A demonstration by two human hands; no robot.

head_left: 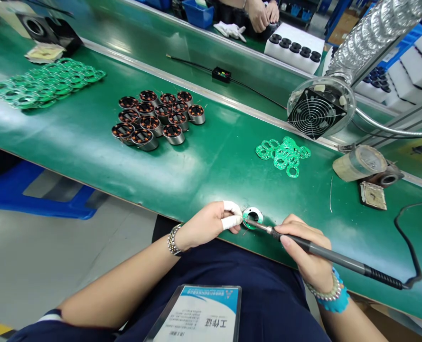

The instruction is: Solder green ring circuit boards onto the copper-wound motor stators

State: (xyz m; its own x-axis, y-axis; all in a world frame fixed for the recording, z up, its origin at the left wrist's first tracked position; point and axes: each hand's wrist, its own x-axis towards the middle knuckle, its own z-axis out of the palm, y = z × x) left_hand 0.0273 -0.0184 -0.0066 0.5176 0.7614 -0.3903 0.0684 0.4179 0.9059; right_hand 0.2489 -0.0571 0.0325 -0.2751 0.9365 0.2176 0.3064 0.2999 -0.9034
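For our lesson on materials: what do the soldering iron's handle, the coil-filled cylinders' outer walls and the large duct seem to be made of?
Soldering iron handle: probably plastic, dark grey with a dull, even sheen.
Cylinder walls: apparently bare metal, smooth and silvery, with bright reflections.
Duct: likely metal foil, shiny and wrinkled, its ridges glinting; foil-coated film is possible.

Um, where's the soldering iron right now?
It's in the lower right of the head view: the soldering iron is in the person's right grip, its tip at the small ring beside the left grip.
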